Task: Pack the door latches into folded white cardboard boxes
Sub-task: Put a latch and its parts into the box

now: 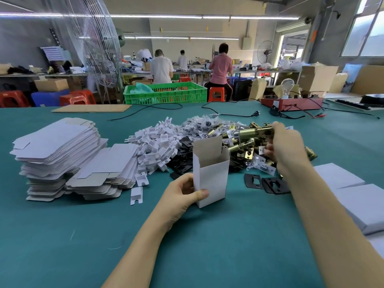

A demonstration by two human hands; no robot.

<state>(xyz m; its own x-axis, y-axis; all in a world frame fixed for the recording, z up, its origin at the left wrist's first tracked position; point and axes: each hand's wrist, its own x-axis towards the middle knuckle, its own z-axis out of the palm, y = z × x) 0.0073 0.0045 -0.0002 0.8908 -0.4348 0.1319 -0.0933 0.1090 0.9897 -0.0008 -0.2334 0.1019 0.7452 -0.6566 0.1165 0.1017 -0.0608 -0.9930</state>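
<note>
1. Left hand [185, 193] grips an upright white folded cardboard box [211, 173] near its base, thumb across the front face, fingers curled behind; the box's top flap stands open and its bottom rests on the teal felt tabletop [87, 235].
2. Right hand [287, 149] is curled round a brass-coloured metal door latch [250, 132], lifted just above the heap of brass door latches [242, 149], behind and right of the box.
3. Small clear plastic bags of screws [200, 126] lie piled behind the heap.
4. Two black metal strike plates [266, 182] lie flat on the tabletop just right of the box, under the right forearm.
5. A pile of white plastic inserts [154, 143] sits left of the latches; one stray insert [136, 195] lies nearer the front.
6. Stacks of flat unfolded white cardboard blanks [58, 150] fill the left side.
7. Closed white boxes [359, 202] lie at the right edge.
8. Green plastic crate [166, 92] stands beyond the tabletop.
</note>
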